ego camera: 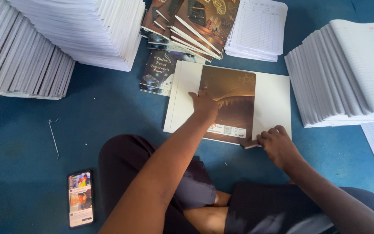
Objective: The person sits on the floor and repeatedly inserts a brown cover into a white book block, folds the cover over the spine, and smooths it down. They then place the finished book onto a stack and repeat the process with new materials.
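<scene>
Seated cross-legged on a blue floor [109,112], with a brown cover [230,106] lying on a white sheet [273,102] straight ahead. Left hand [204,104] pressing flat on the cover's upper left, fingers extended. Right hand [278,145] curled, pinching the cover's lower right corner. Surrounded by white page stacks [347,69], printed notebooks [187,26] beyond, and a lit phone [80,198] beside the left knee.

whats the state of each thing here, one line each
brown cover: flat on white sheets, near corner lifted
white sheets: flat on the floor
left hand: pressing down on the cover
right hand: fingers pinching the cover's lifted corner
phone: screen lit, face up on floor
paper stacks: fanned, leaning
finished books: closed, piled overlapping
</scene>
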